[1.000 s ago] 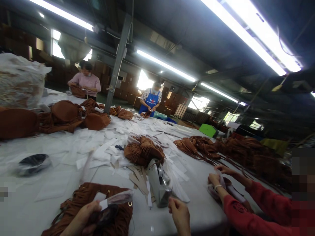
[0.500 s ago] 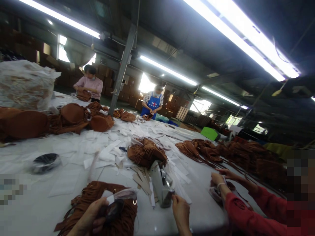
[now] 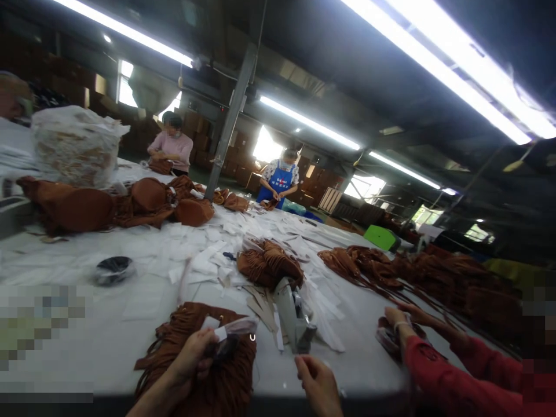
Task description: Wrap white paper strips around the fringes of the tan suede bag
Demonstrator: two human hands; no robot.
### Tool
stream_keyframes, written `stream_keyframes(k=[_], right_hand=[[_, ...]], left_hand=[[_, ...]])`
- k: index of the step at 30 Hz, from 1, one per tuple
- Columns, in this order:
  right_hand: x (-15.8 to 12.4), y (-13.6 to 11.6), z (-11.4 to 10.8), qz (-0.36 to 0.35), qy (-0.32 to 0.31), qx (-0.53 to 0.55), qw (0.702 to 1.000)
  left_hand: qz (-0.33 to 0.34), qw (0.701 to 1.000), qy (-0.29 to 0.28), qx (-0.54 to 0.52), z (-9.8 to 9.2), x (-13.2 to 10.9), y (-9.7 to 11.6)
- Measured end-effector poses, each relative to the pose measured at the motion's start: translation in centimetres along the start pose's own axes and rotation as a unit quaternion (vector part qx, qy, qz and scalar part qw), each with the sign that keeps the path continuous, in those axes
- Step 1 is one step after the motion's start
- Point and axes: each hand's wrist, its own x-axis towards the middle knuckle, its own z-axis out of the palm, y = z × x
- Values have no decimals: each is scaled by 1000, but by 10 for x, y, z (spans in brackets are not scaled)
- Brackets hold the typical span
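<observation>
A brown fringed suede bag (image 3: 204,370) lies on the table before me. Over it, my left hand (image 3: 197,356) grips a dark bundle (image 3: 226,348), with white paper and a clear wrap beside the fingers. What the bundle is cannot be made out. A grey tape dispenser (image 3: 292,318) stands to the right of the bag. Just below its front end is my right hand (image 3: 319,382), apart from it, with thumb and fingertips pinched together. Anything between those fingertips is too small to see.
Paper strips (image 3: 260,307) and another fringed bag (image 3: 271,263) lie by the dispenser. A black roll (image 3: 114,270) is at left. Brown bags (image 3: 87,205) line the far left. At right a co-worker's red sleeves (image 3: 447,362) reach over the table. Two people work across it.
My right hand has drawn back from the dispenser's front end toward me. The left hand still holds the dark bundle over the bag. The whole view has shifted slightly.
</observation>
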Motion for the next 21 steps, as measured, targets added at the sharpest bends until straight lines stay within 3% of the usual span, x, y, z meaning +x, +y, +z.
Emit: stream_keyframes(k=[3, 6, 11, 17, 21], right_hand=[[-19, -45, 32, -53, -112, 227, 966], [-34, -87, 60, -91, -144, 327, 930], [-38, -112, 92, -106, -140, 343, 923], [-28, -104, 102, -37, -104, 304, 946], [-47, -139, 95, -3, -6, 252, 968]], left_hand=[[13, 1000, -6, 23, 6, 1, -4], [53, 998, -2, 40, 10, -5, -6], [162, 980, 23, 117, 17, -25, -1], [167, 971, 22, 167, 30, -28, 0], [162, 976, 35, 138, 28, -48, 23]])
